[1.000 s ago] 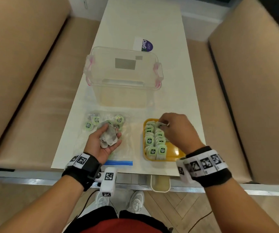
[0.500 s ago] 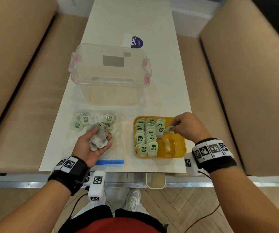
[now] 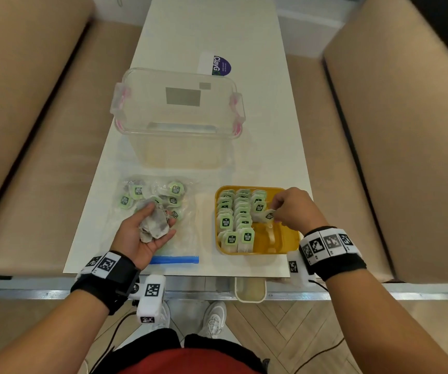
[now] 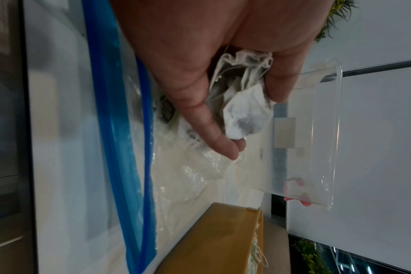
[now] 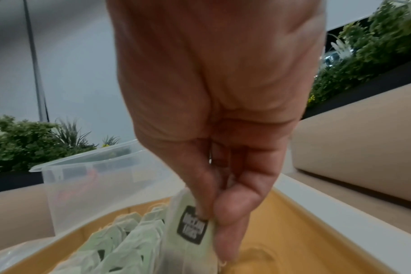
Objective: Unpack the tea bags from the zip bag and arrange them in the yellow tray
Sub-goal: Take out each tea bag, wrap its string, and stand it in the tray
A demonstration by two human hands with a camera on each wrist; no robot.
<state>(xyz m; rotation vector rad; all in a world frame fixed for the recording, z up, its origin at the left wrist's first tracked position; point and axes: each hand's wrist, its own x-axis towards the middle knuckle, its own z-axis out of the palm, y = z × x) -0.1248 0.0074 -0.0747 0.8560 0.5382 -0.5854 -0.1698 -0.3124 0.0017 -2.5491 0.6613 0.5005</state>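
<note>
The yellow tray [image 3: 287,238] sits at the table's front right, its left part filled with rows of green-tagged tea bags [image 3: 233,211]. My right hand [image 3: 291,209] pinches one tea bag [image 3: 266,215] by its tag [image 5: 192,229] over the tray's middle. The clear zip bag [image 3: 182,238] with a blue seal [image 3: 174,259] lies at the front left, several tea bags [image 3: 161,193] still inside. My left hand [image 3: 143,233] hovers palm-up above it, fingers curled round a bunch of tea bags [image 4: 244,111].
A clear plastic box [image 3: 177,114] with pink latches stands behind the bag and tray. A white and purple card [image 3: 216,64] lies farther back. Tan benches run along both sides of the narrow white table [image 3: 271,147].
My right hand has drawn back from the tray's far corner toward its middle, carrying a tea bag. The left hand stays over the zip bag with its bunch.
</note>
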